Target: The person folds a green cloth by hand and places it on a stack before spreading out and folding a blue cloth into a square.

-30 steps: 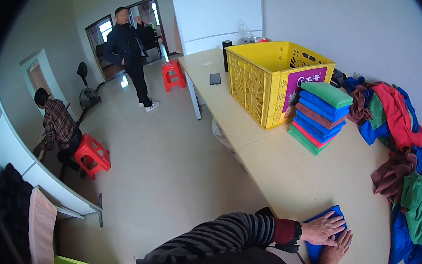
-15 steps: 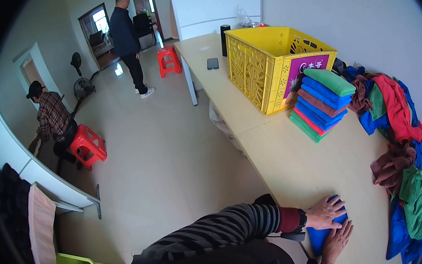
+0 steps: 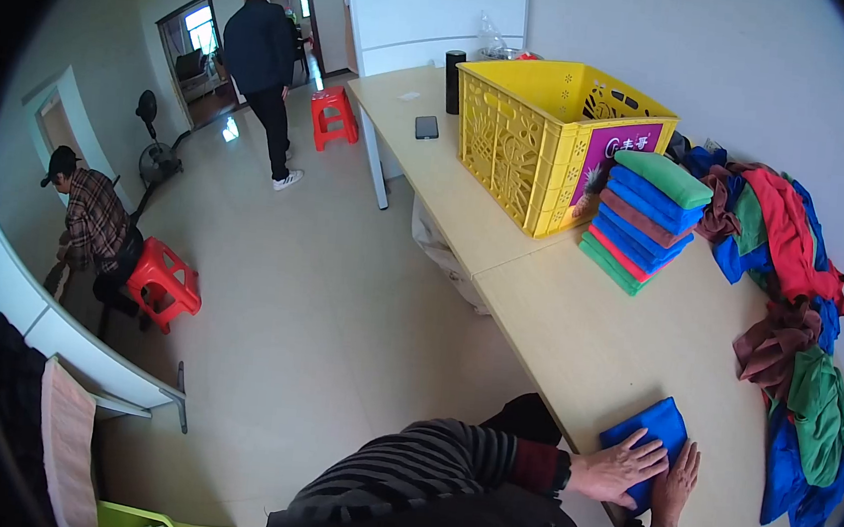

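on the near edge of the long table (image 3: 576, 337), a blue cloth (image 3: 653, 436) lies folded into a small flat square, and both hands are pressing it down. the left hand (image 3: 617, 468) lies flat across the lower left part of the cloth with the fingers spread wide; the right hand (image 3: 674, 483) lies flat beside it, palm down at the cloth's lower right edge, fingers straight. neither hand grips anything, they only rest on top.

further up the table stands a neat stack of folded cloths (image 3: 647, 218) in green, blue, brown and red, just beside a yellow crate (image 3: 543, 139). along the wall side sprawls a loose heap of unfolded cloths (image 3: 788, 326) in red, green, blue and brown. a dark phone (image 3: 427, 126) and a black cylinder (image 3: 454, 82) sit at the far end. two other people are off in the room, one standing near the door, one crouched by a red stool (image 3: 164, 281).

as a judgement, the main risk is the fold springing open when the hands lift, since the cloth looks soft and thick. it also lies close to the table's edge, so a sideways push while smoothing could slide it off onto the floor. uneven pressure could leave the corners skewed, and it would then sit badly on the stack.
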Motion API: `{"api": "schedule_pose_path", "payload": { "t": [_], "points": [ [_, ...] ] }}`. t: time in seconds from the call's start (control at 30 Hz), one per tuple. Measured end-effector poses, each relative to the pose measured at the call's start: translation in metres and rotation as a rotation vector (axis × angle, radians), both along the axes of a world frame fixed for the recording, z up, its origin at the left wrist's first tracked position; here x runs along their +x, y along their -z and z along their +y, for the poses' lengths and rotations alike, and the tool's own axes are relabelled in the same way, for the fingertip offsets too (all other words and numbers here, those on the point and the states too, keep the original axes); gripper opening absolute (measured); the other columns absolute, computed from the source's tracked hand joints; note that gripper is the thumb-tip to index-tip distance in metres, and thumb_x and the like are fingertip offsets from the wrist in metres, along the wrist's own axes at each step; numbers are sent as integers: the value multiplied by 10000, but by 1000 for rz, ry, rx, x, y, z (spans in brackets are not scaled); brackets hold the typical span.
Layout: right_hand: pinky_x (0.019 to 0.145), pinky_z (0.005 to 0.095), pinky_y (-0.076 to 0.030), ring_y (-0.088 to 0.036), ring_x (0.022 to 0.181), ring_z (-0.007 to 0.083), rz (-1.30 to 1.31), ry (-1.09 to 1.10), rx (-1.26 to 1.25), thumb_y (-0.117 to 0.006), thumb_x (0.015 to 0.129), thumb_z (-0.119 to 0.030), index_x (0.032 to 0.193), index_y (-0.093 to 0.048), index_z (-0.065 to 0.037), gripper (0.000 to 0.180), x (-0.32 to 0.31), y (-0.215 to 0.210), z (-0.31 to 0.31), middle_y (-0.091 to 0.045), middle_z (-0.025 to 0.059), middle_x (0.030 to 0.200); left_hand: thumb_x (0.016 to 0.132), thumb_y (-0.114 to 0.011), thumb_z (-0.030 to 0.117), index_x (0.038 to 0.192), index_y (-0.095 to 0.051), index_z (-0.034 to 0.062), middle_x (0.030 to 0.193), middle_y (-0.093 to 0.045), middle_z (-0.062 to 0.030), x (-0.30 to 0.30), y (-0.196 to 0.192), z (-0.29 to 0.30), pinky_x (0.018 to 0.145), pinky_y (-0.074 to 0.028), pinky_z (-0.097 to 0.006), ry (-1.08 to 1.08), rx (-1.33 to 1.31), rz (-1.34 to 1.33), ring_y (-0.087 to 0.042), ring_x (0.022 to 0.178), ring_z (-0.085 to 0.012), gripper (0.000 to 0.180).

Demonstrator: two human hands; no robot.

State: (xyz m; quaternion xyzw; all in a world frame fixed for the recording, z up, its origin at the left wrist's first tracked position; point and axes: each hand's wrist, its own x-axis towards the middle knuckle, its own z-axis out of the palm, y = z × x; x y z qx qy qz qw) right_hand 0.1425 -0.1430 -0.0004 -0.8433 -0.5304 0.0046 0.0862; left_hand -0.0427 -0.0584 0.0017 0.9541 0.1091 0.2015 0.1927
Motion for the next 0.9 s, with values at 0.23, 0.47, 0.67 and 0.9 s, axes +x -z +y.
{"api": "schedule_pose_path", "payload": {
  "t": [0.23, 0.47, 0.67, 0.9],
  "points": [
    [1187, 504, -292, -343, 1451, 413, 58, -3, 78, -510, 1029, -337, 1553, -324, -7, 647, -9, 0, -5, -367, 232, 1577, 847, -712, 554, 1533, -415, 118, 1617, -336, -166, -22, 13, 31, 1239, -63, -630, 127, 201, 28, -212, 1541, -345, 865],
    [1084, 505, -388, -488, 1287, 424, -25, 197, -81, -547, 1012, -360, 1529, -342, 26, 677, -66, -24, -47, -456, 254, 1480, 862, -685, 320, 1418, -545, 178, 1554, -439, -164, -37, 15, 86, 1224, -160, -630, -64, 414, -14, -320, 1493, -366, 590],
    [922, 494, -482, -624, 1038, 380, -153, 110, -59, -589, 996, -342, 1410, -506, -1, 543, -82, -58, -62, -645, 221, 1151, 840, -637, 134, 1241, -622, 47, 1306, -577, -193, -31, -17, 86, 1076, -356, -583, -93, 133, -99, -524, 1261, -375, 410],
    [1151, 471, -356, -466, 1369, 374, -30, -67, 279, -618, 973, -238, 1439, -501, -32, 522, -68, -48, 1, -512, 206, 1465, 967, -633, 283, 1352, -550, -1, 1454, -485, -229, -12, 5, 69, 1103, -349, -542, -110, 104, -127, -440, 1365, -402, 485]
  ]
}}
